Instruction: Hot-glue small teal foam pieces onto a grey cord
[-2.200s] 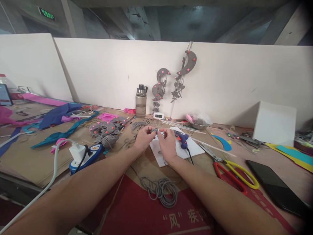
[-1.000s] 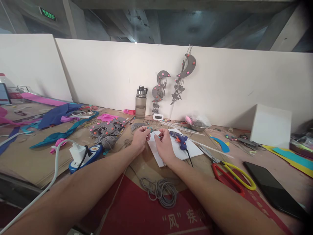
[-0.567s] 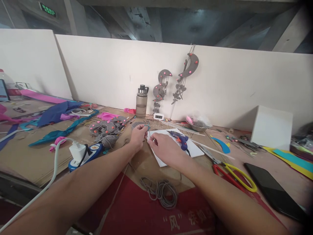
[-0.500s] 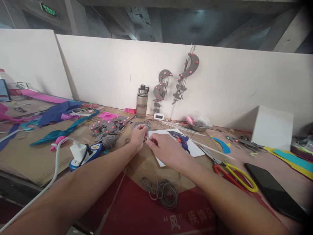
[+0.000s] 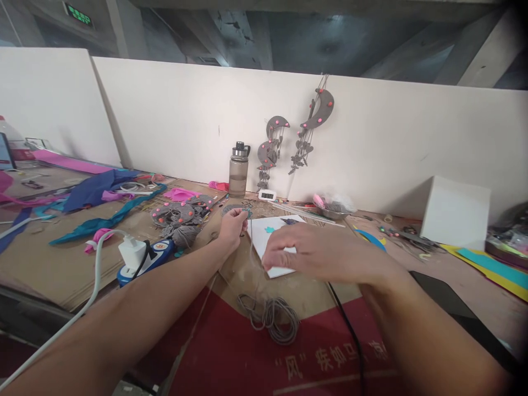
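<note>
Thin grey cord (image 5: 251, 242): pinched at its upper end in the fingertips of the left hand (image 5: 233, 226), beside a small teal bit there; it runs nearly straight down from that pinch, long axis roughly vertical in the head view, toward a loose grey coil of cord (image 5: 270, 314) lying on the red printed cardboard sheet (image 5: 231, 357) at the near edge of the counter (image 5: 61, 269). Left hand is closed in a pinch, held just off the left corner of a white rectangular foam board (image 5: 268, 234); a small teal cut-out shape (image 5: 270, 229) lies on that board. Right hand (image 5: 317, 254) hovers low over the near right part of the board, fingers curled loosely together, knuckles up; whether it grips anything cannot be told, as its underside is hidden. A black cable (image 5: 346, 330) trails out from beneath the right hand toward the viewer. The right forearm covers the counter surface behind it. Left of the left hand: a heap of grey felt pieces with pink dots (image 5: 179, 212), then a white plug adapter on a blue power strip (image 5: 138, 256). Behind, against the white partition wall (image 5: 173, 126): a clear smoke-tinted water bottle with dark lid (image 5: 238, 170) and grey crescent-moon felt hangings (image 5: 297, 132). Far right: a white box (image 5: 456, 212).
</note>
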Demonstrator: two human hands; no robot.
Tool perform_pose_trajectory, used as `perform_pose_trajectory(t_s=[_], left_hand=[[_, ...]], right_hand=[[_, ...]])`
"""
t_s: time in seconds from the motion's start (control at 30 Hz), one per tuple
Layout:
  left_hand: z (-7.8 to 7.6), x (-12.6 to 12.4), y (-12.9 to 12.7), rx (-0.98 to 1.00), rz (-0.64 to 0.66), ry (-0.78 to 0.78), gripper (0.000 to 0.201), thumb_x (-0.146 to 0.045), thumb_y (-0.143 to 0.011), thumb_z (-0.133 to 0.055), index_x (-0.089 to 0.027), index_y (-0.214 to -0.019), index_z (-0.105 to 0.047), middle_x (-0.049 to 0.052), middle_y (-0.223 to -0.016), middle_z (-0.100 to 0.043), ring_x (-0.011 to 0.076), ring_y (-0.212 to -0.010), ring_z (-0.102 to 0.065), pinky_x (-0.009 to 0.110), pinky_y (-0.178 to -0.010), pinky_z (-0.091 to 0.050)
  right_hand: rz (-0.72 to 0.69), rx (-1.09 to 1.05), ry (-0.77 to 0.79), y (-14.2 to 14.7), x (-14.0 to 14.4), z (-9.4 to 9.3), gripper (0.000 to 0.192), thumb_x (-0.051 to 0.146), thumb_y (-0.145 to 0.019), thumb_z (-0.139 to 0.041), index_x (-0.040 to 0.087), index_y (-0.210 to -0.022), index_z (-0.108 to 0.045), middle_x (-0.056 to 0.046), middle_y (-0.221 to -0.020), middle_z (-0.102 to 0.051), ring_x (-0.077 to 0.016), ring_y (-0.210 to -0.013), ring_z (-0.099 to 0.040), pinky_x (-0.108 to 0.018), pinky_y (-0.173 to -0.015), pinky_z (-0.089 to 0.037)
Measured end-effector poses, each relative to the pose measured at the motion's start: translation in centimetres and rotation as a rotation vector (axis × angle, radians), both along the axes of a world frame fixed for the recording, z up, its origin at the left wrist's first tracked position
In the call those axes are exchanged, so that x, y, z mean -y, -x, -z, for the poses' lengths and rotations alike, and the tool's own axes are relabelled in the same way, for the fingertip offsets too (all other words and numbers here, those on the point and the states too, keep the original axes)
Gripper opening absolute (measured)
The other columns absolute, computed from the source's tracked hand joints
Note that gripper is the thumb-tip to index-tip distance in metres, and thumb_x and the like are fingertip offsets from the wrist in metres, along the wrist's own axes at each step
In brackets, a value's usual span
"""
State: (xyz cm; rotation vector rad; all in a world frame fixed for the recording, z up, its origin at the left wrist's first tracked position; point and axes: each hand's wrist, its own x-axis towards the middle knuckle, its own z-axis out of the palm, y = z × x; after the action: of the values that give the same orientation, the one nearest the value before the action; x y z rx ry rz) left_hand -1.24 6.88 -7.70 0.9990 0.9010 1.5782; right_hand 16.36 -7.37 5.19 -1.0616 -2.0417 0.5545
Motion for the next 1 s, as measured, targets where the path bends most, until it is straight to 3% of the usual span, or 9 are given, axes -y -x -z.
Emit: perform_pose_trajectory(t_s=[0.1, 0.2, 0.3, 0.4, 0.57, 0.73, 0.87, 1.0], left_hand=[[0.0, -0.1, -0.1, 0.003, -0.03, 0.015, 0.023, -0.027, -0.06, -0.067, -0.018, -0.067, -0.047, -0.007, -0.047, -0.044, 0.0045, -0.039, -0.037, 0.018, -0.04, -0.024], [0.1, -0.1, -0.2, -0.001, -0.023, 0.025, 0.023, -0.027, -0.06, -0.067, -0.018, -0.068, -0.047, -0.007, -0.046, -0.045, 0.0045, -0.039, -0.038, 0.017, -0.04, -0.025], [0.1, -0.1, -0.2, -0.006, -0.011, 0.017, 0.023, -0.027, -0.061, -0.067, -0.017, -0.068, -0.048, -0.007, -0.046, -0.046, 0.0043, -0.039, -0.038, 0.017, -0.04, -0.026], [0.1, 0.0, -0.3, -0.034, 0.0, 0.009, 0.023, -0.029, -0.063, -0.067, -0.017, -0.069, -0.049, -0.006, -0.046, -0.048, 0.0046, -0.039, -0.039, 0.017, -0.04, -0.027], [0.2, 0.0, -0.5, -0.063, 0.021, -0.002, 0.022, -0.03, -0.064, -0.068, -0.017, -0.069, -0.051, -0.005, -0.047, -0.05, 0.0051, -0.039, -0.04, 0.018, -0.041, -0.028], [0.6, -0.5, -0.7, -0.059, 0.036, 0.02, 0.021, -0.028, -0.063, -0.07, -0.016, -0.07, -0.053, -0.005, -0.047, -0.05, 0.0052, -0.04, -0.04, 0.018, -0.042, -0.028], [0.9, -0.6, -0.8, -0.114, 0.056, 0.066, 0.019, -0.025, -0.064, -0.068, -0.016, -0.07, -0.053, -0.005, -0.045, -0.049, 0.0054, -0.039, -0.039, 0.019, -0.04, -0.026], [0.9, -0.6, -0.9, -0.176, 0.04, 0.09, 0.019, -0.025, -0.063, -0.069, -0.016, -0.069, -0.053, -0.005, -0.044, -0.049, 0.006, -0.037, -0.039, 0.019, -0.039, -0.027]], right_hand=[[0.073, 0.276, 0.006, -1.2, -3.3, 0.5, 0.036, 0.051, -0.078, -0.061, 0.022, -0.055, -0.062, -0.002, -0.057, -0.059, -0.0163, -0.06, -0.053, -0.03, -0.063, -0.038], [0.405, 0.576, -0.045, -2.7, -6.5, 1.1, 0.039, 0.045, -0.083, -0.057, 0.02, -0.052, -0.058, -0.006, -0.057, -0.058, -0.0201, -0.066, -0.056, -0.032, -0.065, -0.037], [0.531, 0.821, 0.138, -4.3, -8.8, 2.6, 0.039, 0.047, -0.082, -0.055, 0.016, -0.059, -0.063, -0.011, -0.066, -0.063, -0.0214, -0.068, -0.06, -0.032, -0.063, -0.039], [0.551, 0.901, 0.311, -5.4, -10.0, 4.6, 0.04, 0.051, -0.078, -0.056, 0.013, -0.076, -0.067, -0.012, -0.072, -0.066, -0.0214, -0.067, -0.062, -0.029, -0.059, -0.04], [0.558, 0.764, 0.399, -6.4, -11.2, 6.9, 0.033, 0.038, -0.072, -0.063, 0.013, -0.092, -0.066, -0.007, -0.067, -0.067, -0.0159, -0.051, -0.058, -0.025, -0.047, -0.038], [0.686, 0.562, 0.445, -7.1, -12.3, 7.3, 0.016, 0.031, -0.069, -0.064, 0.015, -0.067, -0.064, -0.003, -0.052, -0.06, -0.0142, -0.046, -0.054, -0.023, -0.042, -0.033], [0.768, 0.12, 0.474, -7.2, -12.8, 7.4, 0.009, 0.021, -0.065, -0.065, 0.015, -0.06, -0.06, -0.001, -0.045, -0.053, -0.0127, -0.043, -0.05, -0.023, -0.042, -0.034], [0.673, -0.193, 0.426, -6.0, -13.0, 8.3, 0.003, 0.016, -0.067, -0.061, 0.014, -0.068, -0.06, 0.0, -0.055, -0.055, -0.0108, -0.048, -0.05, -0.022, -0.044, -0.042]])
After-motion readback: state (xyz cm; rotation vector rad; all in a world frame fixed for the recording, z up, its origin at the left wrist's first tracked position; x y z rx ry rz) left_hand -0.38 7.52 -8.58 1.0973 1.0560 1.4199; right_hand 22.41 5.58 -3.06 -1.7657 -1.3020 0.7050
